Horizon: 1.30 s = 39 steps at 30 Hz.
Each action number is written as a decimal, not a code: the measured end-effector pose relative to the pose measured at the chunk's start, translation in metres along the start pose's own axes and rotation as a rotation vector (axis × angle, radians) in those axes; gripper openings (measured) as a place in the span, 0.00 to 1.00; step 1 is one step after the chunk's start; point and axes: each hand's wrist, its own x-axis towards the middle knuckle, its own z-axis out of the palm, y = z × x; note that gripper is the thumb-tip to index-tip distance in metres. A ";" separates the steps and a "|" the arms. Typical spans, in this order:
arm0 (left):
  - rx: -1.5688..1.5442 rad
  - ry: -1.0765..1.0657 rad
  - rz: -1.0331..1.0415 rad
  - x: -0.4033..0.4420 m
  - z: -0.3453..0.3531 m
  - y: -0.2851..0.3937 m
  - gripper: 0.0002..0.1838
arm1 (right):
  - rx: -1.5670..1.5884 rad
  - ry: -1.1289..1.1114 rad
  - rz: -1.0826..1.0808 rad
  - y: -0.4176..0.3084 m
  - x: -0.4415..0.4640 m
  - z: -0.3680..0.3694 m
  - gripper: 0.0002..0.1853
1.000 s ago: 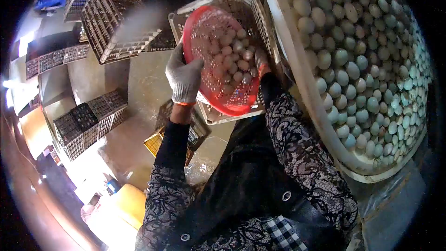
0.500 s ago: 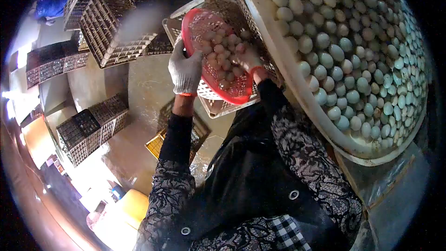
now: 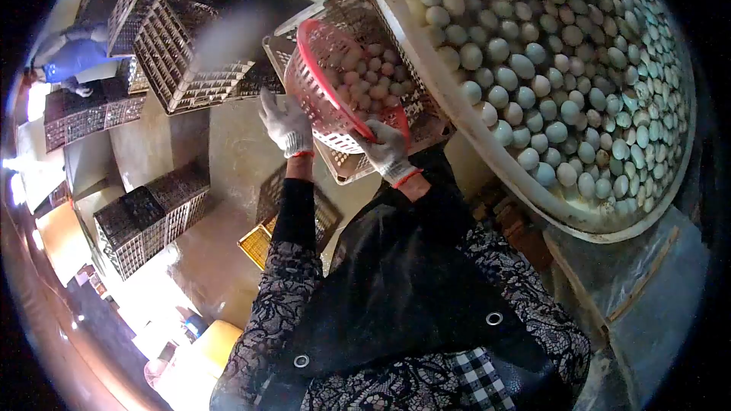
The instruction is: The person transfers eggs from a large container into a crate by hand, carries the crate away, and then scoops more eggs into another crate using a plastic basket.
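Note:
A red plastic basket [image 3: 308, 99] is tipped over inside a pale plastic crate [image 3: 344, 173], with several eggs [image 3: 371, 80] in and beside its mouth; I cannot tell which lie in the crate. My right hand [image 3: 387, 154], in a white knit glove, grips the near rim of the basket. Just left of the basket, my left hand [image 3: 286, 123], gloved the same way, has its fingers apart and holds nothing. To the right stands a large round tub [image 3: 525, 194] full of pale and bluish eggs [image 3: 556, 129].
Stacked crates [image 3: 183, 53] stand at the upper left, with further crates [image 3: 152, 217] lower down. A yellow crate [image 3: 257, 245] lies on the wet floor [image 3: 232, 137] by my left arm. A person in blue [image 3: 76, 57] bends at the far left.
My left hand has let go of the basket rim and moved left. My right hand has left the eggs and taken the near rim. The basket tilts more to the right.

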 end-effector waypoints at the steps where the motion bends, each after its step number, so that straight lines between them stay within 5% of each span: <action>1: 0.033 -0.022 -0.056 -0.005 -0.004 -0.021 0.21 | -0.013 -0.051 0.016 0.004 -0.001 -0.006 0.12; 4: 0.058 -0.395 -0.292 -0.014 -0.017 -0.053 0.22 | -0.017 -0.120 0.025 0.007 -0.001 -0.017 0.13; 5: -0.187 -0.289 -0.621 -0.023 -0.017 -0.059 0.22 | 0.042 -0.073 0.012 0.006 0.001 -0.019 0.14; 10: -0.304 -0.237 -0.777 -0.047 -0.002 -0.077 0.23 | 0.111 -0.104 0.103 0.007 0.012 -0.034 0.17; 17: -0.168 -0.327 -0.672 -0.054 -0.007 -0.140 0.21 | 0.359 -0.010 0.252 0.014 0.020 -0.024 0.18; 20: -0.151 -0.283 -0.805 -0.047 -0.002 -0.087 0.20 | 0.426 0.018 0.222 0.001 0.019 -0.028 0.17; 30: -0.692 -0.377 -0.758 -0.054 -0.011 -0.119 0.20 | 0.299 -0.085 0.251 -0.016 0.022 -0.025 0.16; 32: -0.559 -0.322 -0.773 -0.053 -0.008 -0.068 0.19 | 0.386 -0.095 0.327 -0.020 0.027 -0.025 0.16; 34: -0.070 -0.366 -0.771 -0.050 -0.007 -0.029 0.19 | 0.584 0.007 0.359 -0.016 0.039 -0.028 0.15; 39: -0.133 -0.293 -0.689 -0.053 -0.006 -0.085 0.21 | 0.499 0.138 0.301 0.066 0.052 -0.018 0.11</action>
